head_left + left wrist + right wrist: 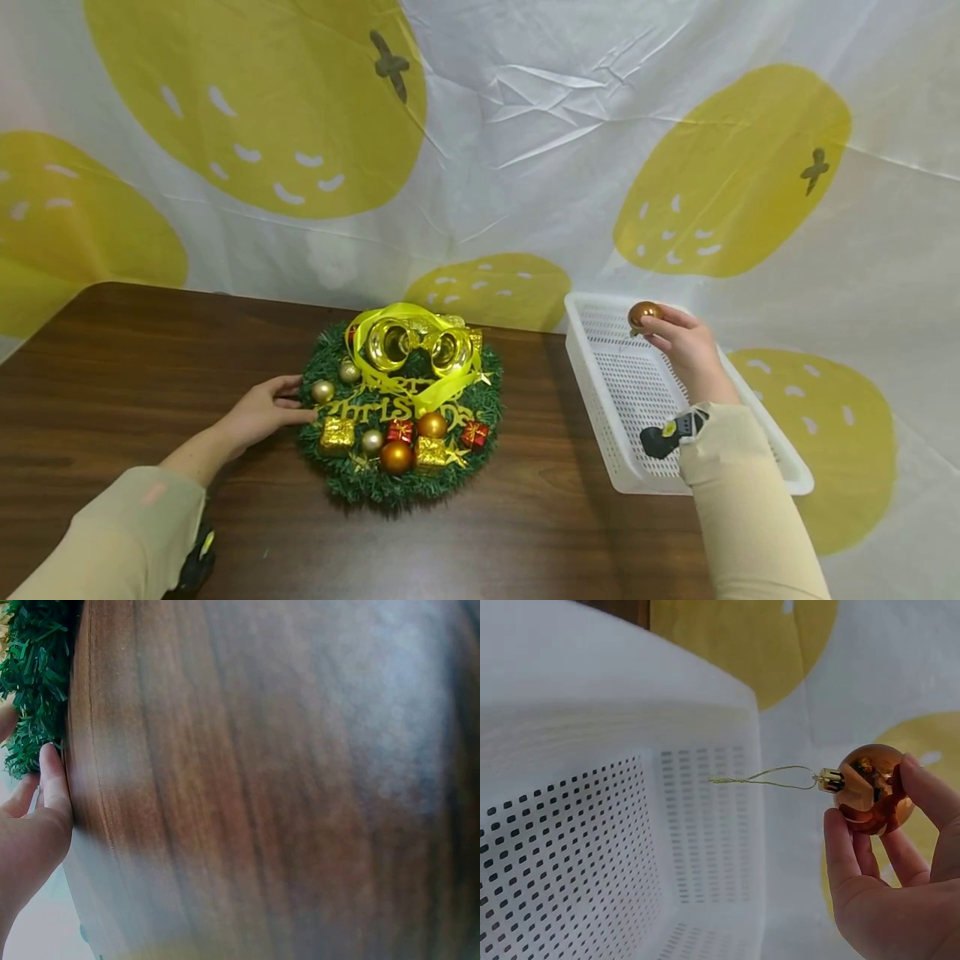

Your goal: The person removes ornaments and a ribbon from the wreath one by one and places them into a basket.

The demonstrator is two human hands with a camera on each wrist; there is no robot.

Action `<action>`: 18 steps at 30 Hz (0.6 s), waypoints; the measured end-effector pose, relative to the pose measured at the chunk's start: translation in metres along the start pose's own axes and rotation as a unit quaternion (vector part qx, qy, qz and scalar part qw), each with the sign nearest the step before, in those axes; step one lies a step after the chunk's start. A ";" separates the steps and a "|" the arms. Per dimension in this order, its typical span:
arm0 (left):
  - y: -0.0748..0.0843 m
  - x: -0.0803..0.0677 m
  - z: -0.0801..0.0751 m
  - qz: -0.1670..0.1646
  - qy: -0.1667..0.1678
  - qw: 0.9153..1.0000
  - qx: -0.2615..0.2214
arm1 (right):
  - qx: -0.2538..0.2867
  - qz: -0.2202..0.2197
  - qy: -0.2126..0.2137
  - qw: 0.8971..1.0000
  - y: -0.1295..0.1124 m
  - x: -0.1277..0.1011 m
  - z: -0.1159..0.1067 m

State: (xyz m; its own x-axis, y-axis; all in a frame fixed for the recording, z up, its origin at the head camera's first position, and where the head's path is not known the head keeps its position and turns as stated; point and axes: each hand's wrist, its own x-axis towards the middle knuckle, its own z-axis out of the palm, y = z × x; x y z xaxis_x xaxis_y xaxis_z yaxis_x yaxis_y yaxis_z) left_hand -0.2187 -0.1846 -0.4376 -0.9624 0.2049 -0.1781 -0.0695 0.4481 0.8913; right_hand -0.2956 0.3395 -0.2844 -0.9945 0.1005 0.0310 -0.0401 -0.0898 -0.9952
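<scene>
In the head view, with the clock read from its middle, a white perforated basket [641, 481] at 4 o'clock and a green wreath [371, 483] at 7 o'clock lie well apart, dark wood between them. The bench [555, 517] has a rounded far corner at 9 o'clock; its far edge runs just behind the wreath, along a pale hanging cloth [517, 167] with large yellow shapes. More wood grain stretches towards 6 o'clock.

On the wreath's own dial, shiny gold bells [388, 344] and yellow ribbon [450, 385] sit around 12 o'clock, with small balls and wrapped boxes lower down. The person's left hand [258, 412] comes in at 9 o'clock, fingers loosely extended and touching the greenery. The right hand [693, 350] is raised by the basket's far end, its fingers pinching a coppery bauble [646, 313] at the view's 3 o'clock; a thin string loop [735, 780] trails from its gold cap.
</scene>
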 end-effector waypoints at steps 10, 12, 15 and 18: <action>0.000 0.002 -0.001 0.001 -0.001 1.000 -0.001 | -0.059 0.078 0.012 0.995 0.013 -0.003 -0.019; 0.000 0.001 0.000 0.001 -0.001 1.000 -0.003 | -0.052 0.103 0.014 0.993 0.017 -0.003 -0.023; 0.001 0.001 0.000 0.000 -0.002 1.000 -0.003 | -0.061 0.136 0.002 0.989 0.022 -0.002 -0.030; 0.001 0.001 0.000 -0.001 -0.001 1.000 -0.003 | -0.076 0.156 -0.006 0.985 0.026 -0.002 -0.035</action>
State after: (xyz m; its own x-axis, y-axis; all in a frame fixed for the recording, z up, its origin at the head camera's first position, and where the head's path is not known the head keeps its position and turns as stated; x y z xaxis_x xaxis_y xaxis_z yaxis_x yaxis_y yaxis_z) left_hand -0.2196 -0.1838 -0.4365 -0.9619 0.2052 -0.1804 -0.0730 0.4435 0.8933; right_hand -0.2914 0.3720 -0.3135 -0.9570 0.0791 -0.2792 0.2826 0.0344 -0.9586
